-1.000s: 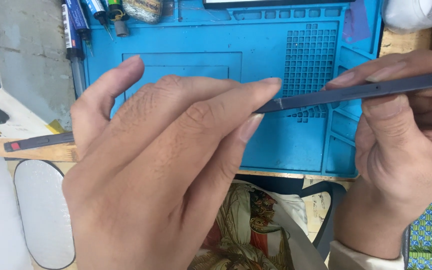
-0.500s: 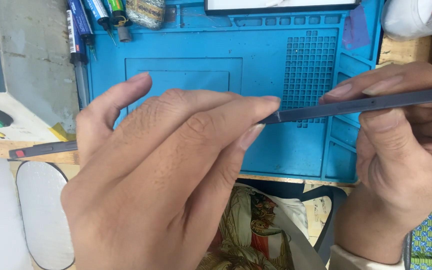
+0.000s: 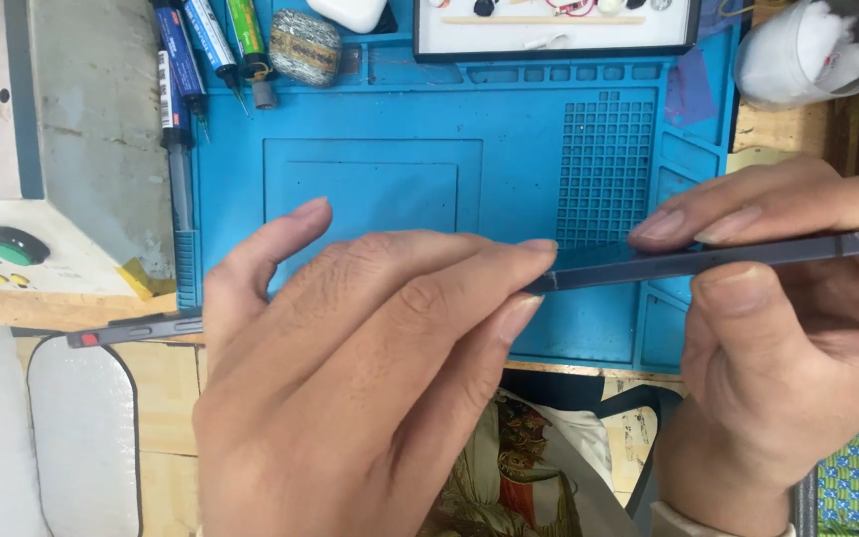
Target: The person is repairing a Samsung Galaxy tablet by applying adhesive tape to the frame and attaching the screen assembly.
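Note:
A thin dark slab, a phone [image 3: 648, 264] seen edge-on, lies level above a blue work mat [image 3: 380, 179]. My left hand [image 3: 350, 378] wraps over its middle, fingers stretched along the edge, thumb raised behind. The phone's left end [image 3: 131, 328], with a small red mark, sticks out past that hand. My right hand [image 3: 797, 338] pinches the right end, with fingers on top and thumb below. The middle of the phone is hidden under my left hand.
Several tubes and pens [image 3: 196, 50] and a patterned pouch [image 3: 302, 45] lie at the mat's far left. A tray of small parts [image 3: 549, 25] sits behind, a white cup [image 3: 807, 50] at far right. A grey machine with a green knob [image 3: 19, 246] stands left.
Both hands and the phone have come lower in the view, and the phone's right end now shows. The grip of each hand looks the same.

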